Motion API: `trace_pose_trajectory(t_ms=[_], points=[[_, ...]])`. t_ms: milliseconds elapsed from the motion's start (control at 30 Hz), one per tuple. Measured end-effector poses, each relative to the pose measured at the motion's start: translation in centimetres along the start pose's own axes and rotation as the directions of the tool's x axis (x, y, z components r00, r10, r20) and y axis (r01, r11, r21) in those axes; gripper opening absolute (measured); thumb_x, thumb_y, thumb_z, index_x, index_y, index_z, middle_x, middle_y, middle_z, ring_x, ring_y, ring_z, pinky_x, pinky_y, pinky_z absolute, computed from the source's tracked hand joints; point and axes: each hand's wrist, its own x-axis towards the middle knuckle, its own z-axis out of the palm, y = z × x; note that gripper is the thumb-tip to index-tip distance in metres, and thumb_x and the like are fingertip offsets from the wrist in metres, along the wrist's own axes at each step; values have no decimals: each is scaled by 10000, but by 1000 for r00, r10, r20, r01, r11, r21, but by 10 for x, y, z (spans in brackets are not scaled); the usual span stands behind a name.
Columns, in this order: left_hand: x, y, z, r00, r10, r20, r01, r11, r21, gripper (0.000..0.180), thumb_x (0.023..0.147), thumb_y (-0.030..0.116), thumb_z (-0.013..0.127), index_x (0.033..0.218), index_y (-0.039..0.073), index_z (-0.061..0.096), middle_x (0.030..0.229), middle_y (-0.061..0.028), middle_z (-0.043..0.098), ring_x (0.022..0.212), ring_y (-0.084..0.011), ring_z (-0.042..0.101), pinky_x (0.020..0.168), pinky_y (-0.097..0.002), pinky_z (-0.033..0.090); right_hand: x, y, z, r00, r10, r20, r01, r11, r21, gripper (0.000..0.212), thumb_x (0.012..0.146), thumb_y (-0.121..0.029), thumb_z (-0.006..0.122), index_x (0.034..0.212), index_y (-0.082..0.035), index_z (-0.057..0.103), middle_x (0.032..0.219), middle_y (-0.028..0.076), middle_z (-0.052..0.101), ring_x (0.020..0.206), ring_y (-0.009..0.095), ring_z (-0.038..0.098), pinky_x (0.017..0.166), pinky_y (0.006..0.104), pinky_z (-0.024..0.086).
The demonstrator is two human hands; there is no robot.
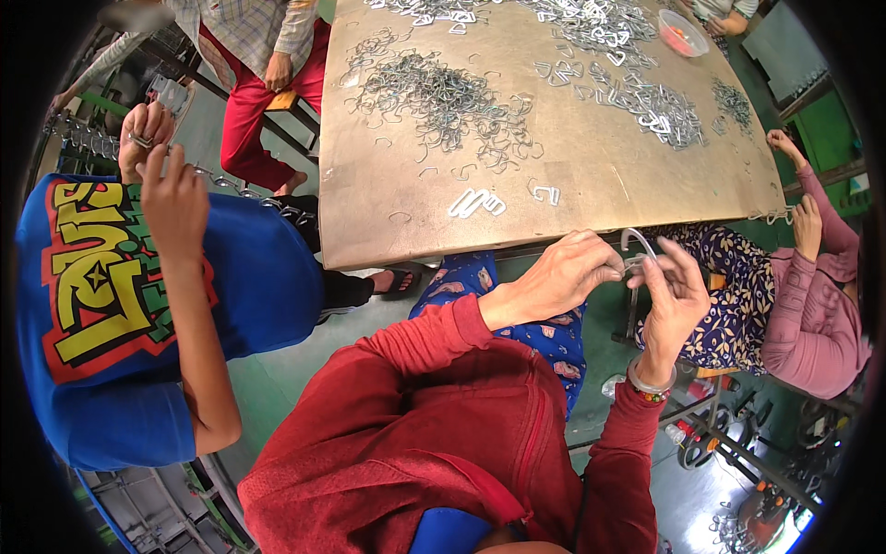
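Observation:
Just past the near edge of the table, my left hand and my right hand meet at a pale curved metal hook. Its bend arches up between them. My left fingers are closed in a pinch at its lower end, where a small piece is partly hidden by the fingertips. The thumb and fingers of my right hand grip the hook from the other side. On the table by my hands lie a single pale hook and a small group of pale hooks.
A heap of thin wire clips and a spread of pale hooks cover parts of the table. A clear plastic bowl stands at the far right. People sit close on both sides, one in a blue shirt, another in pink.

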Motion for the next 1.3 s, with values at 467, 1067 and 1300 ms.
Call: trace_pose_trajectory(t_ms=[467,1067,1300], points=[[37,-145,-151,951,-174,-255,303,688,660,103,801,74,601,852,9,662,825,-180,643,742,-306,633,663,-354,493,0,12,-1,997,-58,53,48,986,160,170,767,123,614,928,66,615,836,138,604,641,159,621,577,215,495],[60,-221,-198,907,-420,-3,111,232,966,233,815,248,579,932,51,619,872,-196,630,845,-368,603,715,-460,466,20,23,-17,999,-3,36,-2,990,142,324,812,-8,615,1132,29,573,797,60,635,672,89,581,663,208,468],[104,-215,-252,986,-139,-89,145,473,869,143,835,18,499,969,29,545,831,-136,581,770,-221,603,650,-344,454,29,20,-20,998,-42,47,42,999,2,199,830,-66,611,998,34,647,782,71,649,657,92,600,636,210,502]])
